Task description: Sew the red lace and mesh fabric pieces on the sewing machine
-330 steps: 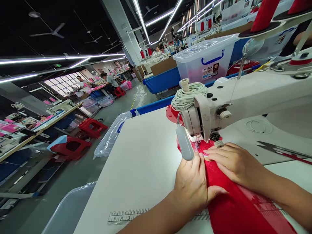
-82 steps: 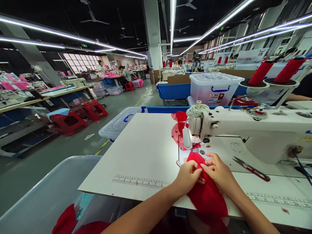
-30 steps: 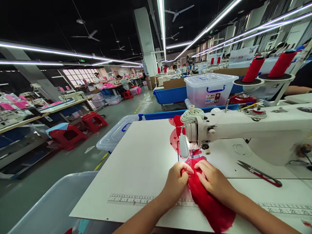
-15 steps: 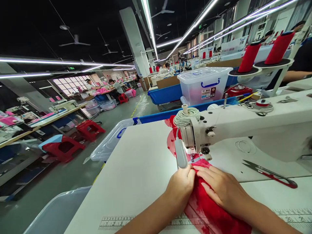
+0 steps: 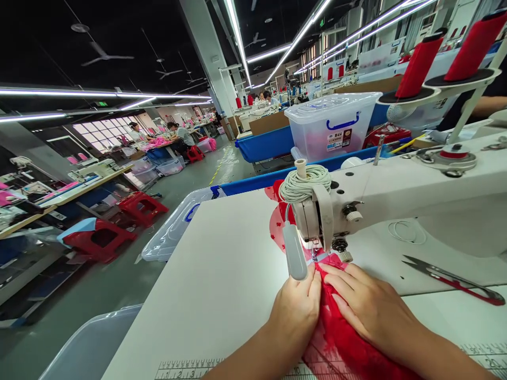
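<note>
Red sheer fabric (image 5: pixel 336 327) runs under the presser foot (image 5: pixel 315 254) of a white sewing machine (image 5: pixel 380 184), and part of it shows beyond the machine head. Close in front of the foot, my left hand (image 5: pixel 297 306) is closed, pinching the fabric's left edge between thumb and fingers. My right hand (image 5: pixel 368 306) lies on top of the fabric to the right, fingers stretched toward the needle and pressing down. A small grey lamp (image 5: pixel 295 253) hangs beside the needle, just above my left fingertips. Thread snips (image 5: pixel 453 279) with a red handle rest on the machine bed, right of my right hand.
A printed ruler (image 5: pixel 186 368) runs along the table's near edge. Red thread cones (image 5: pixel 422 63) stand at upper right. A lidded clear box (image 5: pixel 332 126) is behind the machine. Another clear lid (image 5: pixel 170 227) adjoins the table's left edge. Red stools (image 5: pixel 99 240) stand across the aisle.
The view has shifted slightly, so the machine and snips sit further right. Both hands keep their places on the fabric near the presser foot; any fabric feed is too small to tell.
</note>
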